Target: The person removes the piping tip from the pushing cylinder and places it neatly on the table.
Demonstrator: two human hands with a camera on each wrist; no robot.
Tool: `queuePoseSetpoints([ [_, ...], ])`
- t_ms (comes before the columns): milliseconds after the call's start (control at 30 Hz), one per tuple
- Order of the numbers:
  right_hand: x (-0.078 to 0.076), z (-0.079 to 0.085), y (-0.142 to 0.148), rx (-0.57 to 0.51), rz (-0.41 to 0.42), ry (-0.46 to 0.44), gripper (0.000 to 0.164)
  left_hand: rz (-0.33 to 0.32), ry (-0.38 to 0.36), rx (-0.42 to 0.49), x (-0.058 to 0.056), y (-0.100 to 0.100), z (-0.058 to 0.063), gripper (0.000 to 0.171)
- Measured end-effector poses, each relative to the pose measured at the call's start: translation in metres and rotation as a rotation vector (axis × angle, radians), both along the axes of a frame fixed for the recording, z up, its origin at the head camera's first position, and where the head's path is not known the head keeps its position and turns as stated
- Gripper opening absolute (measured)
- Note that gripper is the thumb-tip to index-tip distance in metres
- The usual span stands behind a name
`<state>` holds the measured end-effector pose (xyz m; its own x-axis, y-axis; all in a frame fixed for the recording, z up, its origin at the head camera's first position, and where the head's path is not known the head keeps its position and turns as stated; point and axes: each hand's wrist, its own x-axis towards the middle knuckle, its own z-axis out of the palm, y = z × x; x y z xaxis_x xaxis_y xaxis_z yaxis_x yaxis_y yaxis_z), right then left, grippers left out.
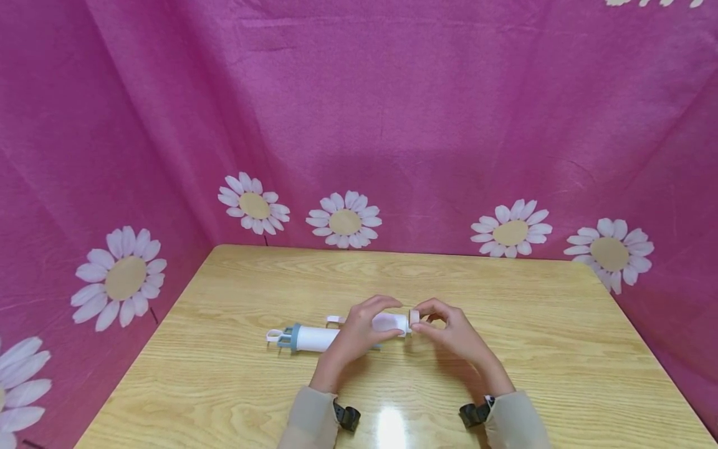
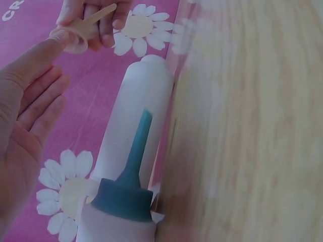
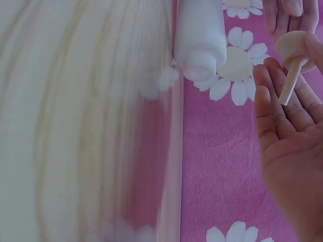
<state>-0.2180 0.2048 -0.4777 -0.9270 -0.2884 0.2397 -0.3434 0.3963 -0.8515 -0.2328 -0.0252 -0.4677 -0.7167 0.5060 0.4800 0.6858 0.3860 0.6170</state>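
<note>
My right hand (image 1: 455,330) pinches a beige nozzle cap (image 3: 290,46) with a thin spout, near the open end of a white tube (image 1: 401,323). Around that end, my left hand (image 1: 358,330) has its thumb and fingers spread above the tube. In the left wrist view the left hand's fingertip overlaps the nozzle cap; the right wrist view shows a gap between them. A second white syringe-like tube (image 1: 315,338) lies alongside, partly behind the left hand, with a teal collar and white ring handle at one end. A teal nozzle (image 2: 126,199) caps its other end.
Both tubes lie on a wooden table (image 1: 269,399). A white handle piece (image 1: 335,319) sticks out left of the rear tube. Behind and to the sides hangs a magenta cloth (image 1: 381,125) printed with daisies. Each wrist wears a black camera (image 1: 475,414).
</note>
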Motion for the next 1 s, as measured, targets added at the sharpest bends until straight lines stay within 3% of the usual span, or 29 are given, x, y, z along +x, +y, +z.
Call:
queuePoseSetpoints([
  [233, 0.001, 0.0, -0.007, 0.002, 0.026, 0.025, 0.021, -0.015, -0.004, 0.003, 0.002, 0.003, -0.001, 0.042],
  [633, 0.002, -0.002, -0.009, -0.029, 0.066, -0.007, 0.018, -0.019, 0.031, 0.0, 0.003, 0.003, -0.002, 0.035],
  [1000, 0.002, -0.006, 0.007, -0.052, 0.0, -0.22, 0.037, 0.018, 0.009, 0.014, 0.004, 0.0, 0.0, 0.035],
])
